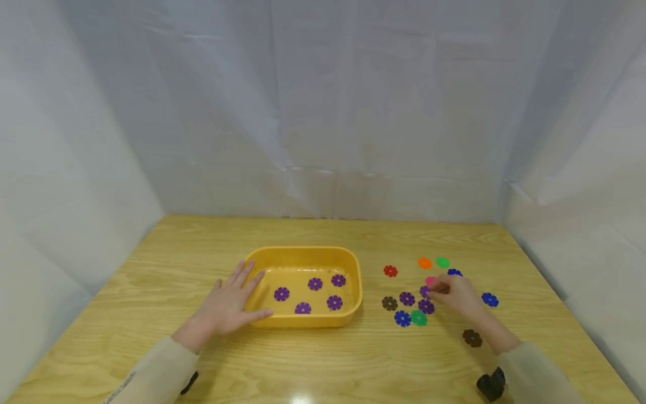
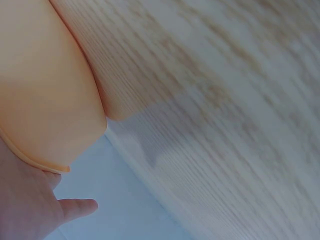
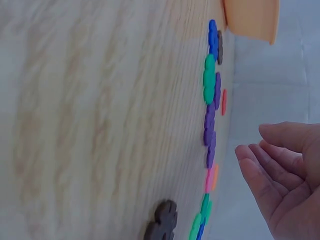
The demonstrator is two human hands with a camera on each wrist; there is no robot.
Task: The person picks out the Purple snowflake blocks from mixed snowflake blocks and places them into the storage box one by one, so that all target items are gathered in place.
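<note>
A yellow tray [image 1: 303, 251] stands mid-table with several purple flower discs [image 1: 315, 284] lying in it. My left hand [image 1: 232, 303] lies flat with straight fingers on the tray's left rim; the left wrist view shows the tray wall [image 2: 45, 90] beside my palm [image 2: 25, 205]. My right hand [image 1: 454, 294] hovers over a scatter of coloured discs right of the tray. Its fingertips are at a purple disc [image 1: 424, 291], next to a pink disc [image 1: 430, 280]. In the right wrist view the fingers [image 3: 280, 170] are relaxed and hold nothing, just off the row of purple discs [image 3: 210, 135].
Around the right hand lie red [image 1: 390, 271], orange [image 1: 425, 262], green [image 1: 442, 262], blue [image 1: 489, 299] and brown [image 1: 471, 338] discs. White cloth walls close in the wooden table [image 1: 151, 269] at the back and both sides. A black wrist mount [image 1: 492, 384] shows at the lower right.
</note>
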